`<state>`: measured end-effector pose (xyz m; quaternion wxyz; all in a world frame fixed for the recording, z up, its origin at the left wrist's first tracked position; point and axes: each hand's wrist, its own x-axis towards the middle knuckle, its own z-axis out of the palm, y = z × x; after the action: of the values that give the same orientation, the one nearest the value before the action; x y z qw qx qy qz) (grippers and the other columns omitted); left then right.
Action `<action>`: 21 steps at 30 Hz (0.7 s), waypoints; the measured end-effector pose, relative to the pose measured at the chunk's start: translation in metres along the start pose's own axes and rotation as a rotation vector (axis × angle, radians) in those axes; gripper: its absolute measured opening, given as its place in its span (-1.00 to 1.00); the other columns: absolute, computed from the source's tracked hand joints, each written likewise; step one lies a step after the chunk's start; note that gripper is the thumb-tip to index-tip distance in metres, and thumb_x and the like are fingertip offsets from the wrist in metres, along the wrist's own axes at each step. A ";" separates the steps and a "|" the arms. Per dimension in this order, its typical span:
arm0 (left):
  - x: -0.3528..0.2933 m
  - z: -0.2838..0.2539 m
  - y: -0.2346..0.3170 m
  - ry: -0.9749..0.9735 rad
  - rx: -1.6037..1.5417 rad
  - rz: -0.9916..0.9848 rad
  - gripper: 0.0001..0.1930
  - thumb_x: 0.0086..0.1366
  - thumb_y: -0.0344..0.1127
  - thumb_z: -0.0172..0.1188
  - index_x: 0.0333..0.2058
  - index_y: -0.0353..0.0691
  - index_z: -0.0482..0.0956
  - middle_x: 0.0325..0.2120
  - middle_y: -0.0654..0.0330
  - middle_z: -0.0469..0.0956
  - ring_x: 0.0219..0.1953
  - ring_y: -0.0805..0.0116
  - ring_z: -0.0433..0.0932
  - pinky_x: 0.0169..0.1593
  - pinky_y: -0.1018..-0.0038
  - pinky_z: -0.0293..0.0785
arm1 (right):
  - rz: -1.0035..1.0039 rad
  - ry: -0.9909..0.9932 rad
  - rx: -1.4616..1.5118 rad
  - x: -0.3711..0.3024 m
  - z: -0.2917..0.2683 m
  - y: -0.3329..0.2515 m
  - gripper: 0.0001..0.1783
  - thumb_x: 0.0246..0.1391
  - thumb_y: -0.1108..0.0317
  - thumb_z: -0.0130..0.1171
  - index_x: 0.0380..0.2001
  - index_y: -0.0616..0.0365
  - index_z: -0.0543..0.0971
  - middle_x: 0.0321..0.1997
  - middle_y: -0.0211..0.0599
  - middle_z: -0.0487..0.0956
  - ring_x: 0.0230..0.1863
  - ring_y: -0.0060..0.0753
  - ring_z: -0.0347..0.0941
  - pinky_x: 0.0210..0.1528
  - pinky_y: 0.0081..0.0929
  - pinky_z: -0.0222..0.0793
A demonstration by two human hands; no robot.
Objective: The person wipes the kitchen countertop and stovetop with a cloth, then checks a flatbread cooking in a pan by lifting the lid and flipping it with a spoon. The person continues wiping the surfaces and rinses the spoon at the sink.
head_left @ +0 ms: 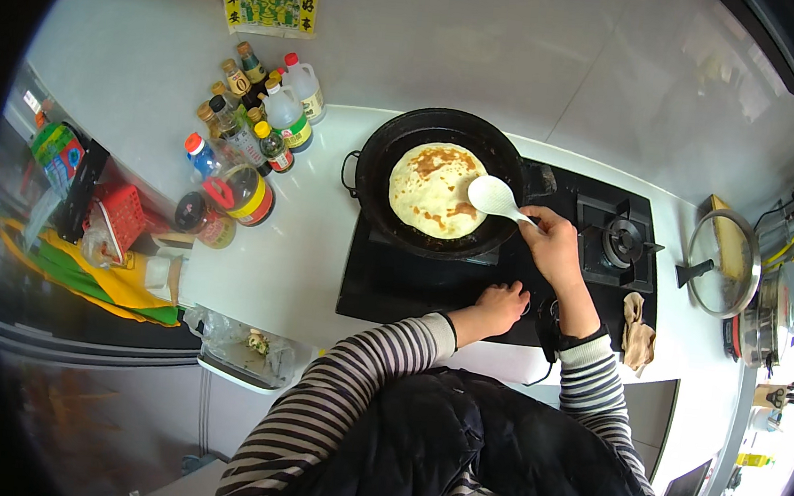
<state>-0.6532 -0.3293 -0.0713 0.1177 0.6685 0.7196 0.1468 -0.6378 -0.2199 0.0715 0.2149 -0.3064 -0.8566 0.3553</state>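
Note:
A round flatbread (425, 194) with browned patches lies in a black frying pan (381, 157) on the left burner. My right hand (556, 248) is closed around the handle of a white rice paddle (494, 198). The paddle's broad end rests over the bread's right edge. Lower down, my left hand (501, 309) is at the front of the black gas stove (394, 286), its fingers bent round a control knob (526, 307) that they mostly cover.
Several sauce bottles (281, 110) crowd the counter left of the pan. To the right are a bare burner (621, 241), a crumpled brown cloth (637, 333) and a glass lid (724, 262) against the wall. An open drawer (246, 353) holding plastic bags sticks out below the counter.

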 end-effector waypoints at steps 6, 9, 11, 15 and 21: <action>0.014 -0.002 0.003 -0.058 0.037 -0.009 -0.66 0.15 -0.16 0.31 -0.18 -0.22 0.51 -0.25 0.04 0.49 -0.22 0.06 0.59 -0.21 0.22 0.53 | 0.027 0.078 0.048 -0.019 -0.006 0.004 -0.75 0.04 0.36 0.28 -0.17 0.13 0.68 -0.67 -0.37 0.43 -0.62 -0.60 0.29 -0.51 -0.51 0.26; 0.018 0.005 0.006 -0.045 0.069 -0.009 -0.77 0.21 -0.21 0.21 -0.25 -0.23 0.52 -0.26 0.04 0.50 -0.23 0.06 0.59 -0.20 0.22 0.53 | 0.022 0.105 0.069 -0.024 -0.008 0.007 -0.75 0.05 0.39 0.28 -0.16 0.14 0.67 -0.68 -0.50 0.38 -0.62 -0.70 0.20 -0.55 -0.57 0.16; 0.022 0.012 0.010 -0.011 0.103 -0.034 -0.82 0.25 -0.24 0.12 -0.30 -0.23 0.52 -0.26 0.04 0.50 -0.22 0.06 0.59 -0.20 0.23 0.53 | 0.050 0.104 0.055 -0.025 -0.010 0.010 -0.75 0.05 0.40 0.28 -0.15 0.14 0.67 -0.68 -0.50 0.38 -0.62 -0.70 0.20 -0.56 -0.57 0.15; 0.021 0.021 0.006 0.026 0.101 0.145 -0.83 0.26 -0.28 0.04 -0.35 -0.24 0.52 -0.25 0.05 0.50 -0.11 0.03 0.53 -0.11 0.17 0.52 | 0.042 0.106 0.067 -0.027 -0.012 0.015 -0.73 0.04 0.36 0.28 -0.15 0.12 0.67 -0.67 -0.34 0.45 -0.62 -0.59 0.33 -0.51 -0.50 0.30; 0.016 0.016 -0.006 0.024 0.011 0.326 -0.83 0.29 -0.23 0.03 -0.31 -0.14 0.56 -0.15 0.05 0.46 0.00 -0.03 0.43 -0.02 0.09 0.49 | 0.040 0.070 0.044 -0.027 -0.013 0.013 -0.72 0.03 0.35 0.28 -0.14 0.09 0.66 -0.65 -0.28 0.49 -0.61 -0.46 0.41 -0.48 -0.44 0.34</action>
<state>-0.6545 -0.3130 -0.0881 0.0802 0.7751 0.6038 0.1680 -0.6057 -0.2248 0.0659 0.2445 -0.3308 -0.8342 0.3673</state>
